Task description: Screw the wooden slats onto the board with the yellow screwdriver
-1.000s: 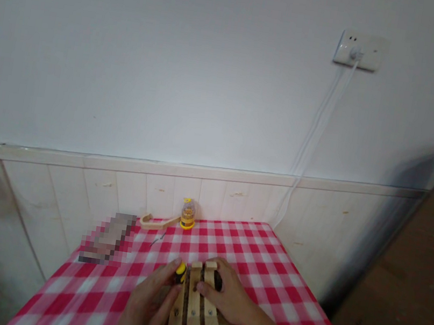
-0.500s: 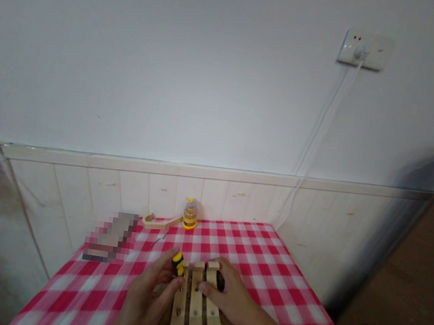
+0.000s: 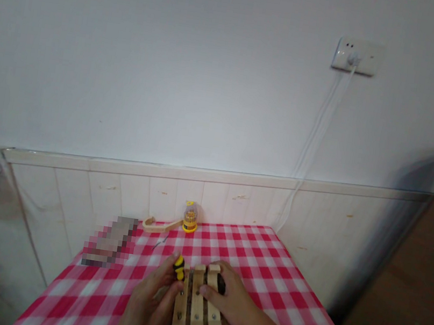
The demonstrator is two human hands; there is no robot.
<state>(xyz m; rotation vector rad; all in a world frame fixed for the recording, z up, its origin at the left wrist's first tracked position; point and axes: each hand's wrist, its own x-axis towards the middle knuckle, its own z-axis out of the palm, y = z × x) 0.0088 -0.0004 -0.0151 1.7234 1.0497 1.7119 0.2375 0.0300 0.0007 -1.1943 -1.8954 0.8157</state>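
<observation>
Wooden slats (image 3: 198,312) with screws in them lie side by side at the near edge of the table, their lower ends out of frame. My left hand (image 3: 149,302) is closed at the left slat, with a small yellow-and-black screwdriver (image 3: 179,268) between thumb and fingers. The screwdriver's tip is hidden. From the right, my right hand (image 3: 231,298) grips the slatted wooden piece, its thumb on the middle slat and its fingers behind the far end. A dark round part (image 3: 221,284) shows beside that hand.
A red-and-white checked cloth (image 3: 276,280) covers the table. Towards the wall stand a yellow-based bit case (image 3: 190,218) and a curved wooden hook (image 3: 156,226). A thin dark bit (image 3: 161,242) lies nearby. At the left is a pixelated object (image 3: 111,242); a brown board (image 3: 411,278) leans at right.
The whole view has shifted slightly. Both hands keep their grip, and the screwdriver looks a little more upright.
</observation>
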